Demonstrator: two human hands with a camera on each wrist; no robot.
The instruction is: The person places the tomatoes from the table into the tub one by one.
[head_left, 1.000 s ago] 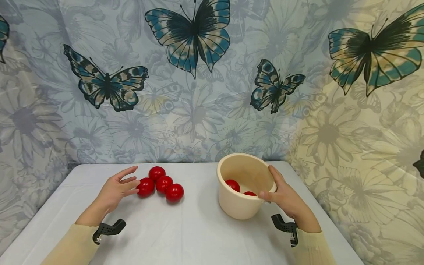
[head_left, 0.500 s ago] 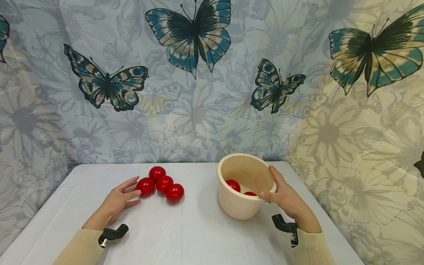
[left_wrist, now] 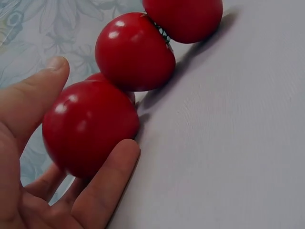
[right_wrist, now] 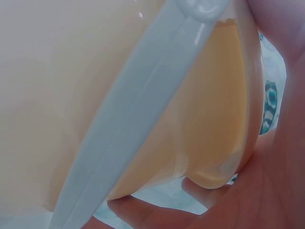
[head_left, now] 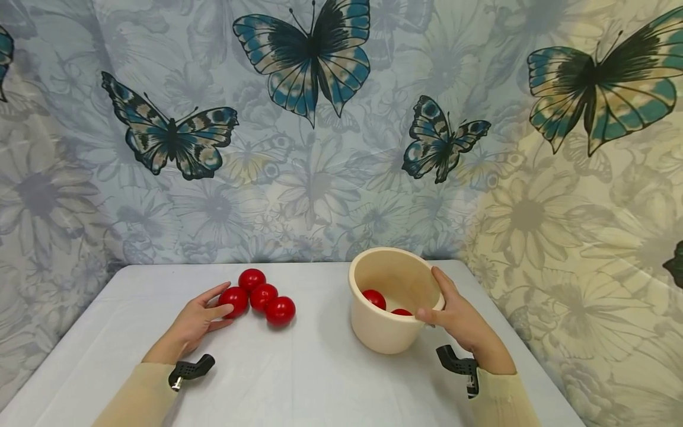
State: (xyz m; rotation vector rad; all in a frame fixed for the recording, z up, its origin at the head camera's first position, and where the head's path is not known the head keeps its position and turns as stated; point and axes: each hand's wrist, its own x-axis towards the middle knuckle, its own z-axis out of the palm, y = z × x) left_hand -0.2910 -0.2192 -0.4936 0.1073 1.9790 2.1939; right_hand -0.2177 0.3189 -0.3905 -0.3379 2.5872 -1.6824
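My left hand (head_left: pixel 194 323) reaches around the leftmost tomato (head_left: pixel 235 301) of a red, glossy cluster on the table. In the left wrist view, the fingers (left_wrist: pixel 112 183) curve along the low side of that tomato (left_wrist: pixel 90 126), while the thumb stands slightly off its upper side. More tomatoes (head_left: pixel 264 296) lie close against it to the right. My right hand (head_left: pixel 464 317) grips the rim of a cream plastic bucket (head_left: pixel 381 335), thumb in front and fingers behind. Two tomatoes (head_left: pixel 374 298) show inside the bucket, the nearer partly hidden by the rim. A pale handle (right_wrist: pixel 128 114) crosses the bucket's outside in the right wrist view.
A white-covered table (head_left: pixel 320 385) carries everything. Behind it hangs a butterfly-and-flower patterned cloth (head_left: pixel 320 190), right at the table's back edge. Each wrist wears a black camera mount (head_left: pixel 192 369).
My left hand has come down and moved right, from beside the leftmost tomato to around it. The right hand and the bucket have stayed in place.
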